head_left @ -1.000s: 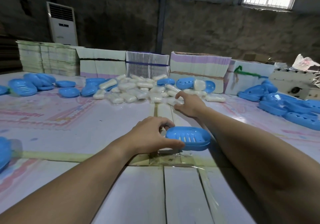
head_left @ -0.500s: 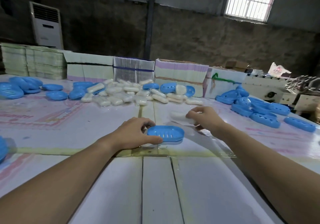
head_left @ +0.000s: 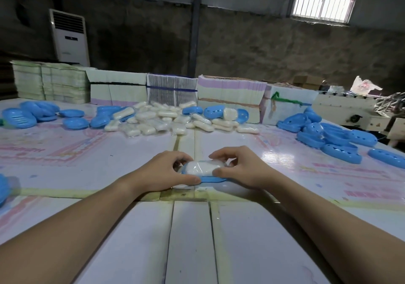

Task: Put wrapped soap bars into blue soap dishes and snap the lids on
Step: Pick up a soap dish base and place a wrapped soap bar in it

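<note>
Soap bar point(head_left: 202, 167) in blue dish point(head_left: 210, 179), both hands' grip grasping it; soap pile point(head_left: 166, 119) beyond.

A glossy clear film wraps the white soap bar point(head_left: 202, 167), which sits in a smooth blue plastic soap dish point(head_left: 210, 179) on the shiny, printed table point(head_left: 131, 152).

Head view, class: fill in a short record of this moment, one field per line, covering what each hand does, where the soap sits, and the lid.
left hand: grips the blue soap dish at its left end
right hand: fingers hold the wrapped soap bar
soap position: lying in the dish
lid: not yet on
supply: soap pile at the table's far side
loose blue dish parts: far right
</note>
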